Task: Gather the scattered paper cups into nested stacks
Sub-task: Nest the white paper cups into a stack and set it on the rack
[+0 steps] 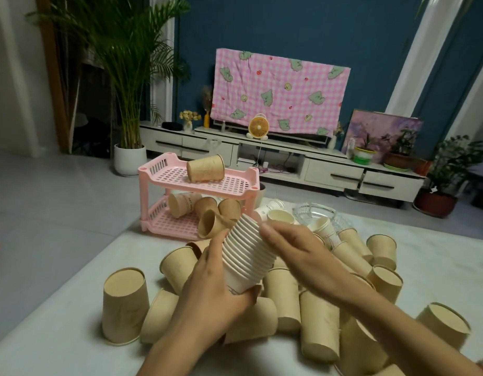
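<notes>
A nested stack of white paper cups is held tilted above the table, rims pointing up and away. My left hand grips its lower end from the left and underneath. My right hand rests on the stack's upper right side, fingers curled over the rims. Several loose tan paper cups lie scattered under and around my hands; one tan cup stands upside down at the left. A single white cup stands open just beyond the stack.
A pink two-tier plastic rack stands behind the pile, one cup lying on its top shelf and several on the lower shelf. A glass dish sits to its right. The white table ends at the left over grey floor.
</notes>
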A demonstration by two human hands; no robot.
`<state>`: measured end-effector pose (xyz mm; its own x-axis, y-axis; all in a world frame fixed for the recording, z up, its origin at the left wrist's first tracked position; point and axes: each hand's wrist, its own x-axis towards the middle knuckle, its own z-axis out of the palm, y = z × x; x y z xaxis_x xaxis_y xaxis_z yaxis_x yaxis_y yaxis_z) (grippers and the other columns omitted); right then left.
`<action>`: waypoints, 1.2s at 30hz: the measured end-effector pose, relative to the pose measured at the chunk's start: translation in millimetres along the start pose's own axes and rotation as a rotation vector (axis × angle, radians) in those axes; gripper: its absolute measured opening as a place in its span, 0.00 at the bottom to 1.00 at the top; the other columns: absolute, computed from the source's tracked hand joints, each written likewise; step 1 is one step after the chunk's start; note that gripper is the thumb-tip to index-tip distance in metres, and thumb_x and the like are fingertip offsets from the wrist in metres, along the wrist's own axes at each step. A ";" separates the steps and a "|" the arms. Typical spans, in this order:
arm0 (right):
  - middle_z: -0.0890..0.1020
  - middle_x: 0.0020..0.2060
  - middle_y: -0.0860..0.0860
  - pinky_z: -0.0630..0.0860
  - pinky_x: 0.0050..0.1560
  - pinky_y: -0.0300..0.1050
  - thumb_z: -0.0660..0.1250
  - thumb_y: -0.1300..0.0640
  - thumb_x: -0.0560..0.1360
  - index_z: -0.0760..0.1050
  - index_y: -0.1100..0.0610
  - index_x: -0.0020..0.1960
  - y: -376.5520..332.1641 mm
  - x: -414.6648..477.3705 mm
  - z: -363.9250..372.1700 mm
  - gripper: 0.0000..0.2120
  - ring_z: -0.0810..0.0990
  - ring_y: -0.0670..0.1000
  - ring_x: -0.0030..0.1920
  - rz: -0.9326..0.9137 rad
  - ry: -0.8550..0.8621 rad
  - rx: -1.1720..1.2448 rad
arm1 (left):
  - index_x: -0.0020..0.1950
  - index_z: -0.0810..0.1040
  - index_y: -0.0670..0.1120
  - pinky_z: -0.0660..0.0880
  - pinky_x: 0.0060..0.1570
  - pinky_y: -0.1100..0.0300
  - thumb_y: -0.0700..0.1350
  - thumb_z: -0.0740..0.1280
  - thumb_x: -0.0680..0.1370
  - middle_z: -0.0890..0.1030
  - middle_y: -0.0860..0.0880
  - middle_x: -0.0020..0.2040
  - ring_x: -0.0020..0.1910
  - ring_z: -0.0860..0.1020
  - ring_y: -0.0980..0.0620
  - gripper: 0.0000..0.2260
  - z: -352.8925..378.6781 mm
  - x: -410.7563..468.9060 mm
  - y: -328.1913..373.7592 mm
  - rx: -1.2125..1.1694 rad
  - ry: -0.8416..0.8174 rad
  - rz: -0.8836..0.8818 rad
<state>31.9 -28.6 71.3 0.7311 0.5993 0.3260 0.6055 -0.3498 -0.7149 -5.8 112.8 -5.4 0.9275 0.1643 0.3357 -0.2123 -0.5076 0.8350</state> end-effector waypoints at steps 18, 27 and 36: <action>0.80 0.45 0.48 0.74 0.46 0.42 0.65 0.65 0.74 0.81 0.60 0.50 109.6 73.7 -46.9 0.08 0.77 0.47 0.42 0.189 0.428 -0.366 | 0.67 0.50 0.66 0.67 0.45 0.70 0.57 0.74 0.64 0.68 0.62 0.61 0.50 0.67 0.67 0.40 -10.1 14.7 -3.7 -0.005 0.058 0.004; 0.82 0.43 0.41 0.77 0.45 0.32 0.58 0.66 0.75 0.73 0.45 0.53 5.1 5.0 -35.1 0.17 0.80 0.38 0.44 -0.034 0.234 0.167 | 0.68 0.54 0.63 0.73 0.58 0.55 0.57 0.73 0.62 0.71 0.59 0.62 0.59 0.71 0.58 0.40 3.2 11.1 -2.0 0.002 0.013 0.049; 0.81 0.49 0.44 0.76 0.55 0.36 0.59 0.63 0.77 0.74 0.47 0.56 48.4 29.8 -48.7 0.13 0.78 0.39 0.50 0.059 0.254 -0.136 | 0.66 0.56 0.65 0.71 0.49 0.64 0.58 0.74 0.61 0.71 0.62 0.59 0.55 0.72 0.61 0.39 2.9 12.0 -3.8 -0.005 0.029 0.043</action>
<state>98.2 -62.7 76.6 0.8114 0.3816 0.4426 0.5833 -0.4827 -0.6533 7.0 114.2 -5.8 0.9082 0.1675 0.3836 -0.2529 -0.5107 0.8217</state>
